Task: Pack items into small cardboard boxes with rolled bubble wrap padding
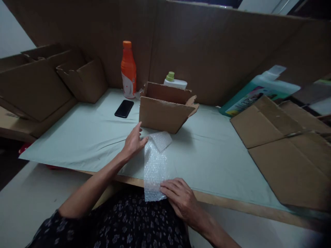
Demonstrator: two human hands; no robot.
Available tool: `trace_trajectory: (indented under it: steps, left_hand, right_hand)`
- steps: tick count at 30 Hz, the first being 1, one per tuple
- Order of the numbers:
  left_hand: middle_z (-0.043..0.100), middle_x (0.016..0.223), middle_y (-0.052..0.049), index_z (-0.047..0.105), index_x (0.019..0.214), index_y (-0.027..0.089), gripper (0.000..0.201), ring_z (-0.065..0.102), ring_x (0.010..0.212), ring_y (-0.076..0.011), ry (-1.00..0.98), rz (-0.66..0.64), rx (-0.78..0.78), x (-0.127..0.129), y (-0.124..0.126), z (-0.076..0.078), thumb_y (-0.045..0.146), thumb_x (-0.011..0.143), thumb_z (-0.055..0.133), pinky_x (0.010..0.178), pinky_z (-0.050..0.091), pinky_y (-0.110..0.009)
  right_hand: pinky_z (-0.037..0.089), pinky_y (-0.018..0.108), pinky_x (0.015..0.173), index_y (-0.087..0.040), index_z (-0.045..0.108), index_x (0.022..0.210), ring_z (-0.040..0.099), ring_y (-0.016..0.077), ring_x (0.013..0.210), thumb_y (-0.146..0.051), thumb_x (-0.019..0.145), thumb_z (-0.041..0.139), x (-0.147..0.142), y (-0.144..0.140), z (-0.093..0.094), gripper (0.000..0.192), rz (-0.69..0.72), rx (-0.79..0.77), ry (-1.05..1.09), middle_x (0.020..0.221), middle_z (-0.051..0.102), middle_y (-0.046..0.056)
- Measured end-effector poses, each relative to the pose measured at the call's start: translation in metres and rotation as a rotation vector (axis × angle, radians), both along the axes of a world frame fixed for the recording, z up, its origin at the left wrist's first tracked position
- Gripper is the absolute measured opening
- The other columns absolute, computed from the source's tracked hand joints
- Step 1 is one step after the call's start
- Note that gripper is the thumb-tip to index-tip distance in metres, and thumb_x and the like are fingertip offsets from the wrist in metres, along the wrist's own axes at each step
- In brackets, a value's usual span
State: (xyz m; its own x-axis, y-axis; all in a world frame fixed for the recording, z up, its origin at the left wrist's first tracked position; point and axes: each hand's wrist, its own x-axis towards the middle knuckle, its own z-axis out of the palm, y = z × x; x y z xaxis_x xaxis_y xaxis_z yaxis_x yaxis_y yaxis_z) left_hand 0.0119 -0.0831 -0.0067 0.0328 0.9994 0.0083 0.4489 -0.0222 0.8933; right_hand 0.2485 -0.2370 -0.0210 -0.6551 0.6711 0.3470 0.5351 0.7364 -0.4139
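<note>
Right hand flat, seemingly pinning bubble wrap at table edge; left hand open, fingers touching wrap

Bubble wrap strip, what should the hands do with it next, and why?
Probably the left hand should flatten the clear bubble wrap strip, since its far end is folded over while the right hand pins the near end at the table edge.
</note>
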Motion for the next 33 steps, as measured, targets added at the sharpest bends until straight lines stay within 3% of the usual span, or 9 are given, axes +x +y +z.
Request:
trace_trajectory:
  steps: [4,8,11,15,18,21,26,30,33]
  left_hand:
    - [0.069,0.119,-0.012,0.052,0.140,0.017,0.054,0.062,0.102,-0.0242,0.046,-0.024,0.134,-0.025,-0.062,0.002,0.036,0.089,0.057,0.067,0.049,-0.030]
    - [0.074,0.107,-0.008,0.070,0.109,0.020,0.027,0.065,0.101,-0.0228,0.168,-0.294,0.232,-0.030,-0.085,-0.005,0.020,0.090,0.050,0.082,0.055,-0.037]
    - [0.074,0.104,-0.009,0.072,0.094,0.019,0.028,0.064,0.103,-0.0255,0.355,-0.515,0.282,-0.023,-0.073,-0.009,0.007,0.081,0.051,0.095,0.051,-0.044]
    - [0.072,0.119,-0.011,0.072,0.095,0.020,0.031,0.063,0.110,-0.0282,0.402,-0.617,0.274,-0.007,-0.040,-0.012,0.004,0.077,0.051,0.098,0.049,-0.046]
    - [0.055,0.148,-0.014,0.058,0.134,0.020,0.059,0.061,0.118,-0.0270,0.380,-0.543,0.231,-0.002,-0.013,-0.007,0.005,0.077,0.051,0.101,0.047,-0.044]
    - [0.055,0.147,-0.014,0.037,0.153,0.022,0.071,0.065,0.101,-0.0217,0.239,-0.377,0.146,-0.009,-0.003,0.006,0.017,0.085,0.054,0.089,0.053,-0.037]
    - [0.071,0.120,-0.009,0.049,0.145,0.023,0.056,0.065,0.097,-0.0225,0.019,-0.286,0.036,-0.032,-0.051,0.016,0.042,0.093,0.055,0.074,0.052,-0.031]
    - [0.071,0.105,-0.006,0.042,0.149,0.023,0.062,0.064,0.088,-0.0203,0.121,-0.241,0.050,-0.030,-0.094,-0.013,0.030,0.090,0.060,0.081,0.053,-0.035]
    - [0.069,0.098,-0.006,0.045,0.146,0.023,0.055,0.062,0.090,-0.0219,0.257,-0.241,0.177,-0.021,-0.097,-0.036,0.020,0.091,0.055,0.084,0.052,-0.038]
  right_hand:
    - [0.056,0.032,0.078,-0.021,0.070,0.108,0.069,0.0165,0.084,-0.018,0.097,0.052,-0.013,0.007,0.024,0.021,-0.067,-0.364,0.193,0.093,0.076,0.004]
    - [0.055,0.030,0.081,-0.021,0.072,0.105,0.069,0.0157,0.085,-0.022,0.095,0.053,-0.021,0.019,0.044,0.021,-0.043,-0.621,0.197,0.094,0.076,0.004]
    - [0.054,0.029,0.080,-0.021,0.073,0.102,0.069,0.0158,0.086,-0.022,0.095,0.054,-0.023,0.023,0.048,0.020,0.019,-0.675,0.210,0.094,0.075,0.004]
    - [0.053,0.031,0.082,-0.020,0.072,0.099,0.067,0.0164,0.087,-0.023,0.097,0.052,-0.021,0.023,0.047,0.021,0.124,-0.732,0.186,0.092,0.075,0.005]
    - [0.053,0.031,0.082,-0.020,0.072,0.099,0.067,0.0164,0.086,-0.024,0.097,0.050,-0.019,0.026,0.047,0.022,0.142,-0.786,0.189,0.092,0.075,0.004]
    - [0.053,0.028,0.077,-0.020,0.072,0.098,0.067,0.0154,0.081,-0.023,0.095,0.052,-0.019,0.038,0.046,0.020,0.001,-0.827,0.238,0.090,0.075,0.002]
    - [0.052,0.032,0.084,-0.021,0.070,0.111,0.069,0.0192,0.093,-0.025,0.095,0.055,-0.028,0.070,0.022,0.022,-0.219,-0.667,0.179,0.105,0.076,0.004]
    - [0.049,0.044,0.091,-0.018,0.067,0.120,0.066,0.0274,0.104,-0.025,0.095,0.057,-0.033,0.082,-0.003,0.028,-0.256,-0.285,-0.010,0.114,0.074,0.011]
    - [0.049,0.045,0.089,-0.018,0.061,0.129,0.063,0.0290,0.108,-0.029,0.094,0.060,-0.025,0.072,-0.005,0.037,-0.297,-0.031,-0.003,0.120,0.070,0.014]
